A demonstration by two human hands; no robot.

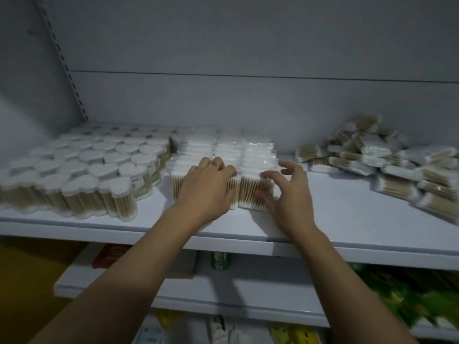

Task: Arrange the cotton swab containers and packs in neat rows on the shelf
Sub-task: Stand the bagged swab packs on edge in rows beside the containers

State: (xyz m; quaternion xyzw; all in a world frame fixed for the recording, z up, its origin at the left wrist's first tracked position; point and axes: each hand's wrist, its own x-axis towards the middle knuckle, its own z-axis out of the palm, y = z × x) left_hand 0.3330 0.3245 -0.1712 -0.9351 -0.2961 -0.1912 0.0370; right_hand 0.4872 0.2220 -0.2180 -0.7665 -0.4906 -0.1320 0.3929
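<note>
On the shelf (335,207), clear containers (99,167) full of wooden cotton swabs stand packed at the left, too many and too blurred to count. Three rows of upright packs (258,155) fill the middle. The left hand (208,187) grips their front, the right hand (290,194) touches them with fingers spread. Loose packs (387,160) lie heaped at the right.

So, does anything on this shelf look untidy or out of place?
Yes. The loose packs at the right end of the shelf lie in a jumbled heap, tilted at different angles and overlapping. The upright packs in the middle and the containers on the left stand in even rows.
</note>
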